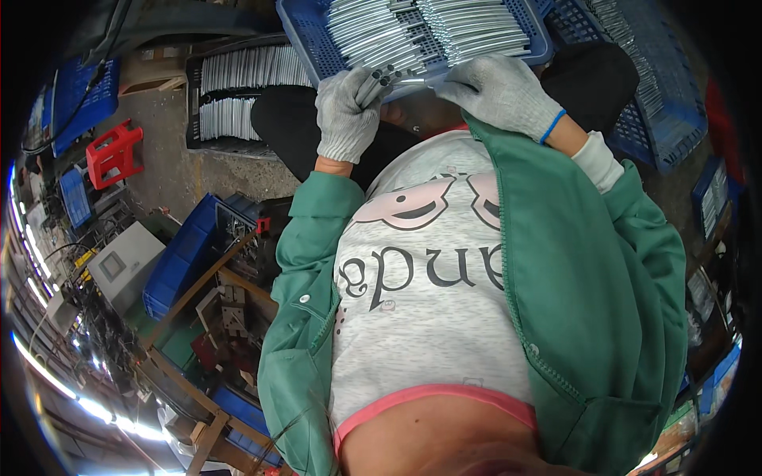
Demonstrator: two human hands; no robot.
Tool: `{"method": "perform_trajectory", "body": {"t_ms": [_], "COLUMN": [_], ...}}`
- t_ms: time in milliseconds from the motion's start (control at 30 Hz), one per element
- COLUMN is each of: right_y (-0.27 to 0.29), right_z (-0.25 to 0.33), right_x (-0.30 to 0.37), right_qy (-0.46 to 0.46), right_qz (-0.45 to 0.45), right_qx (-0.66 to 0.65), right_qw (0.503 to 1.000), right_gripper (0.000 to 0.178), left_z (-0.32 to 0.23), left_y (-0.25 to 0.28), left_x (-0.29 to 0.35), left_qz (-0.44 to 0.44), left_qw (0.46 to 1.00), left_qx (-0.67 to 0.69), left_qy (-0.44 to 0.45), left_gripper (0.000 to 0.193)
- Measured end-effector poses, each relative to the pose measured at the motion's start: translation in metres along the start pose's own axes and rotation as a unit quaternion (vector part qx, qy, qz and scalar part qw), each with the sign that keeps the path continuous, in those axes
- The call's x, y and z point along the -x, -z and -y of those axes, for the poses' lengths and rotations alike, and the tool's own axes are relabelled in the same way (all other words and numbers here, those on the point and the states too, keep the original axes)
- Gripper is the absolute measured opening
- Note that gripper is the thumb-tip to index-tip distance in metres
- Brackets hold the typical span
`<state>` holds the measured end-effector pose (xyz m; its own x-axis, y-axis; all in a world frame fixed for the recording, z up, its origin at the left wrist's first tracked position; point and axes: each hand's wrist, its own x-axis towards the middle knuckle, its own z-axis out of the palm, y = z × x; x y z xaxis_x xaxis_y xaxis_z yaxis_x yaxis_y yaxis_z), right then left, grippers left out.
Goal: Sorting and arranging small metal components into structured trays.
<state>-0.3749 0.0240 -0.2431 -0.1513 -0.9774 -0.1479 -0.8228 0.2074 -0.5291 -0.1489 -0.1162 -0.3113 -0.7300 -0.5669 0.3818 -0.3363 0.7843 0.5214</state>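
In the head view, a small bundle of metal tubes point(368, 91) is clasped in the gloved left hand point(349, 113), their dark, hollow ends tipped toward the gloved right hand point(502, 97). The two hands are held apart; the right thumb and fingers are drawn together near another tube's end, though whether it is pinched cannot be told.

Each tube can be judged light and stiff, with a smooth skin likely to slip; a bundle would best be held around the middle, so that it is kept from fanning out, and the thin rims may be easily dented.

Just beyond the hands, bright, silvery stacked tubes point(475, 32) are laid in rows in a blue basket point(305, 46) of perforated plastic. More slender rods point(226, 119) are packed in a black crate point(193, 107) left of the left hand. The gloves are of coarse, pale knit, the right one edged by a blue cuff band point(553, 125).
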Motion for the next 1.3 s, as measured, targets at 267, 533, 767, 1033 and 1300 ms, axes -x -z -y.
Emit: {"method": "perform_trajectory", "body": {"t_ms": [267,533,767,1033,1300], "right_y": [-0.02,-0.029,-0.025,-0.014,-0.008], "right_z": [-0.01,-0.021,-0.024,-0.012,-0.006], "right_x": [-0.008,-0.003,0.0,0.0,0.003], "right_qy": [-0.041,-0.069,-0.05,-0.019,-0.001], "right_qz": [-0.056,-0.042,-0.075,-0.087,-0.073], "right_qx": [-0.002,0.034,0.02,0.02,0.038], "right_qw": [0.998,0.996,0.996,0.996,0.997], "right_gripper": [0.034,0.037,0.037,0.034,0.033], "left_z": [0.002,0.034,0.028,0.013,0.007], "left_y": [-0.003,-0.043,-0.026,-0.009,0.002], "left_x": [-0.015,-0.024,-0.024,-0.012,-0.013], "left_qz": [0.104,0.21,0.207,0.08,0.138], "left_qw": [0.985,0.942,0.949,0.953,0.98], "left_qx": [-0.059,-0.166,-0.068,0.246,0.105], "left_qy": [0.126,0.202,0.23,0.16,0.095], "left_gripper": [0.031,0.026,0.028,0.023,0.018]}}
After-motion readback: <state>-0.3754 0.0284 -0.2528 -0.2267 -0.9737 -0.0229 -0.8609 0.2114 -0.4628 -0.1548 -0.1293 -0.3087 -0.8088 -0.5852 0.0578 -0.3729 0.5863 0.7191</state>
